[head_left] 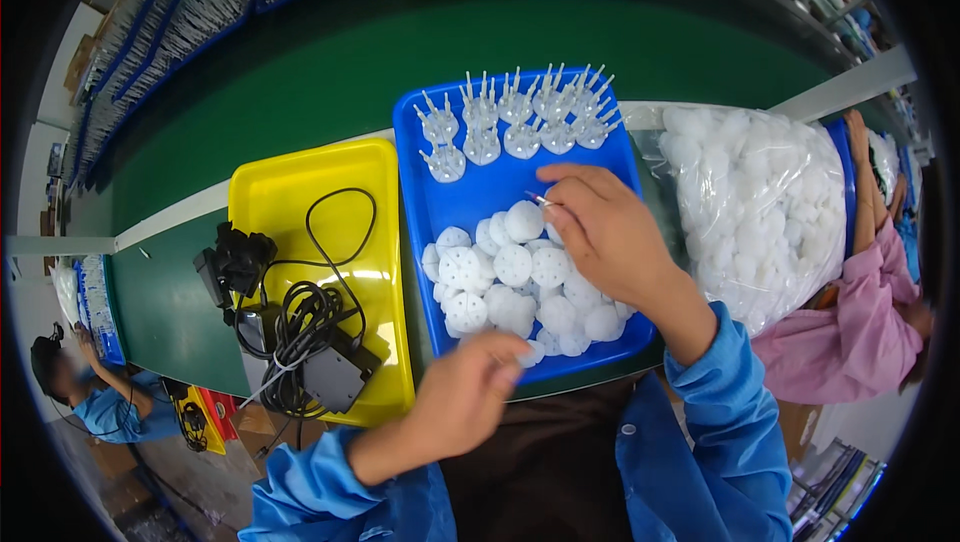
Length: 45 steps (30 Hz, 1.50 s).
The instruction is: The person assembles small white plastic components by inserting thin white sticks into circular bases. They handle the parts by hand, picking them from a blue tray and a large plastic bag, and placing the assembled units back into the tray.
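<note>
My right hand [610,232] is over the right side of a blue tray [420,192]. Pinched between its thumb and forefinger is a small thin stick [540,200], whitish with a darker tip. My left hand [465,392], fingers curled and smeared by motion, is at the tray's near edge beside a pile of white perforated round caps [513,267]. Whether it grips a cap I cannot make out. Along the tray's far end stand rows of clear round pieces [482,145] with several thin prongs pointing up.
A yellow tray [330,167] on the left holds black cables [315,327] and a dark adapter box [340,377]. To the right sits a clear bag [755,202] full of white pieces. Blue bins of thin parts [215,17] line the green table's [430,32] far left. Other people work at both sides.
</note>
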Each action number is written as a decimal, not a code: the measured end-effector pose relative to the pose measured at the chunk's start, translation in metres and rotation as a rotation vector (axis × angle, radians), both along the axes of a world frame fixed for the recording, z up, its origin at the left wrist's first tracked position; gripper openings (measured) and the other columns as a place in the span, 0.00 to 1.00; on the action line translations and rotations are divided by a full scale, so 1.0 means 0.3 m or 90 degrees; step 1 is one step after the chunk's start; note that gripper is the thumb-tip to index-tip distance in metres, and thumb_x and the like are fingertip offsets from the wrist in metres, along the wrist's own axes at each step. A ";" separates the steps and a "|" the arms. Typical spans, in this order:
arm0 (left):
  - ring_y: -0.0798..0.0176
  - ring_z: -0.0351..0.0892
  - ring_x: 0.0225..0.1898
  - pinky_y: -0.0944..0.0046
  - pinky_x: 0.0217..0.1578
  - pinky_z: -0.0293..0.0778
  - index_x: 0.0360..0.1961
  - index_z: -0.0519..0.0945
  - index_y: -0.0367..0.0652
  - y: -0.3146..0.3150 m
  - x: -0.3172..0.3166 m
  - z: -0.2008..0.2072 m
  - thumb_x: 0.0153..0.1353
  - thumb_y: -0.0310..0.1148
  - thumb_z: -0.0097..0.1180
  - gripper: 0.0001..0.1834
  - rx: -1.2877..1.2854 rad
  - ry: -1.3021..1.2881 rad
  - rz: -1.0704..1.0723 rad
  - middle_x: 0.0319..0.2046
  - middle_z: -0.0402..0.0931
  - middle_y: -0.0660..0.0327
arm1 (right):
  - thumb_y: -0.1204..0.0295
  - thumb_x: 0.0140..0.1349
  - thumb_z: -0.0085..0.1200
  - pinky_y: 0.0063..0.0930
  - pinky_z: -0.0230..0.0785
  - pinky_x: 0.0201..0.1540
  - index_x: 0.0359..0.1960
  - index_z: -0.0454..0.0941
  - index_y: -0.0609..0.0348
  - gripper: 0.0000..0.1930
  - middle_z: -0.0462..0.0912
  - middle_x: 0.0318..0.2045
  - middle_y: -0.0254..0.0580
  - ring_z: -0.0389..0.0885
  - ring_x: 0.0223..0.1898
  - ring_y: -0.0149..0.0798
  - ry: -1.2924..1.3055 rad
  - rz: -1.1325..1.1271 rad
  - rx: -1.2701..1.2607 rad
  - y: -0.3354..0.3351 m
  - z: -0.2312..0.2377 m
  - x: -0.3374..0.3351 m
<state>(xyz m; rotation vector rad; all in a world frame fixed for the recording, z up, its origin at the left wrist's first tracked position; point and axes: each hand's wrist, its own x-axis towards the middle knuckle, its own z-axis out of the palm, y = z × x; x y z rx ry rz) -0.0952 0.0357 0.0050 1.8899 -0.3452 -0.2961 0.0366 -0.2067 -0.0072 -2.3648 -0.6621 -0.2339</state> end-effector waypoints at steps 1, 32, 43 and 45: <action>0.60 0.84 0.33 0.61 0.36 0.81 0.55 0.83 0.49 -0.019 0.000 0.011 0.75 0.36 0.66 0.11 0.077 -0.056 -0.106 0.40 0.80 0.60 | 0.73 0.74 0.60 0.47 0.79 0.57 0.49 0.85 0.62 0.08 0.90 0.51 0.47 0.85 0.54 0.56 0.019 0.011 0.001 0.002 -0.016 0.013; 0.70 0.80 0.40 0.71 0.36 0.72 0.42 0.86 0.61 -0.044 -0.005 -0.111 0.60 0.37 0.66 0.09 0.271 -0.616 -0.213 0.34 0.73 0.74 | 0.67 0.70 0.62 0.45 0.79 0.53 0.43 0.83 0.61 0.09 0.85 0.48 0.47 0.84 0.50 0.52 0.099 0.208 -0.043 0.242 0.031 -0.138; 0.45 0.83 0.34 0.48 0.36 0.80 0.65 0.80 0.43 -0.033 0.171 0.130 0.59 0.28 0.64 0.30 0.090 -0.159 -0.001 0.34 0.79 0.55 | 0.70 0.65 0.70 0.45 0.74 0.56 0.42 0.91 0.52 0.06 0.88 0.42 0.34 0.87 0.46 0.45 0.066 -0.091 -0.134 -0.121 0.113 -0.034; 0.41 0.81 0.45 0.46 0.49 0.77 0.70 0.75 0.37 -0.033 0.293 0.132 0.58 0.17 0.56 0.34 0.180 -0.208 -0.032 0.41 0.78 0.49 | 0.71 0.64 0.70 0.45 0.74 0.57 0.43 0.91 0.51 0.07 0.88 0.41 0.33 0.87 0.45 0.44 0.024 -0.086 -0.136 -0.128 0.071 -0.016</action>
